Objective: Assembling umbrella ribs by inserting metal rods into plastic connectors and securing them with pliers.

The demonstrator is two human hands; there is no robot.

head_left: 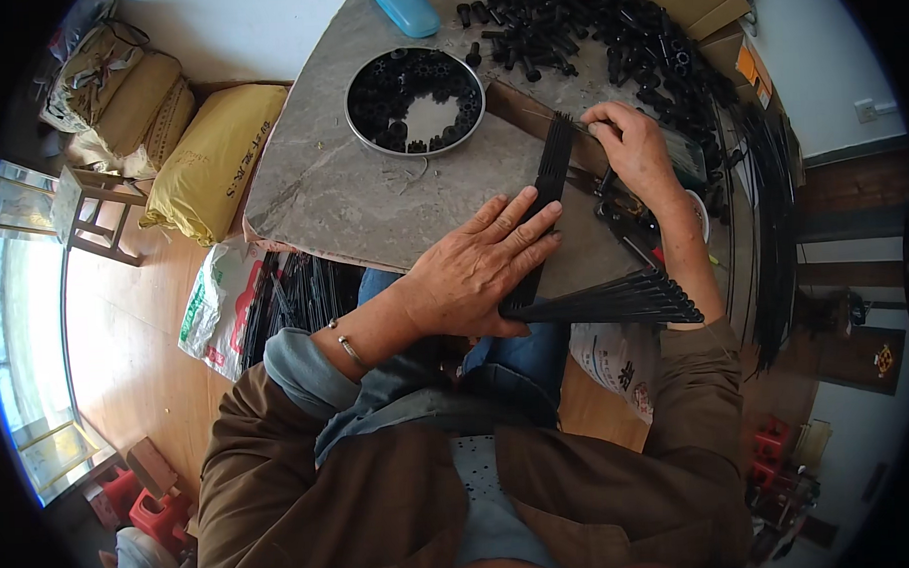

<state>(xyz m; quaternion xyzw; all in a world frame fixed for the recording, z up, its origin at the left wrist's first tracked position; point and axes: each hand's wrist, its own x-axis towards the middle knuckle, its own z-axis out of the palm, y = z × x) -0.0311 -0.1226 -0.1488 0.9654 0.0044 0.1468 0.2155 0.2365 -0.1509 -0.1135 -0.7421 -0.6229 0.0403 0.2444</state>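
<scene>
Surface: grey stone-look tabletop [371, 187], set over a wooden floor [126, 326], seen from above the seated person's lap.
Landmark: round metal tray [359, 85] on the tabletop, holding small black ring-shaped parts around a bare middle.
Rods: bundle of thin black rods [549, 191] lies right of the tray, running from the far side toward the person; nearer the body its ends splay out into a fan [625, 303].
Left hand: left hand [479, 268] lies flat and spread over the rods, below and right of the tray, fingers pressing the bundle against the tabletop.
Right hand: right hand [630, 143], right of the tray, is pinched narrow on the far tips of the rods.
Beyond the tray: heap of black tubular parts [586, 29] to its upper right; blue case [405, 7] just above it.
Left of the tray: yellow sack [210, 157] against the table edge, tan sacks [128, 95] farther off.
Below the tray: more black rods [295, 290] under the table edge, beside a white printed bag [210, 303].
Obstruction: the left hand hides the middle of the bundle.
</scene>
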